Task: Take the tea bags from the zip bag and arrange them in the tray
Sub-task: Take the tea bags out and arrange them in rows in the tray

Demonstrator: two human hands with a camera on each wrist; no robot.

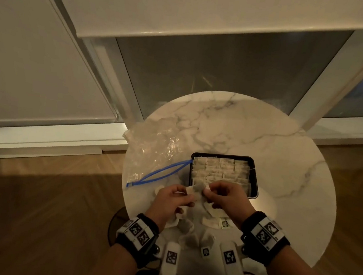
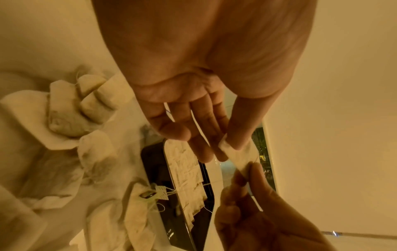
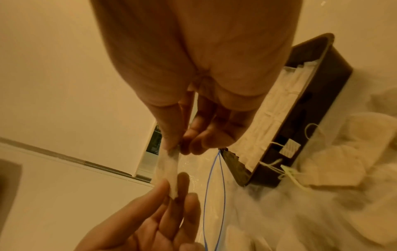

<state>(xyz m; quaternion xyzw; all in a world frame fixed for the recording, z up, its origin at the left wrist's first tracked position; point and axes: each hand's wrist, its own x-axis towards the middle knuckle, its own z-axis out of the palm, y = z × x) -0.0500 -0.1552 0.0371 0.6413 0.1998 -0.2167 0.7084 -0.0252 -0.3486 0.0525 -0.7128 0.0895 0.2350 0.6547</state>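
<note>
- Left hand (image 1: 170,200) and right hand (image 1: 225,197) each pinch one tea bag (image 1: 196,190), held just before the tray (image 1: 254,179)
- Zip bag (image 1: 153,154) lies left of the tray
- Tag writing unreadable

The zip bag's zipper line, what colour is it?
Blue; the zip bag shows it best in the head view.

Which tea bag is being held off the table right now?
The tea bag stretched between the left hand and the right hand, pinched at both ends. The others lie loose on the table or sit packed in the tray.
</note>
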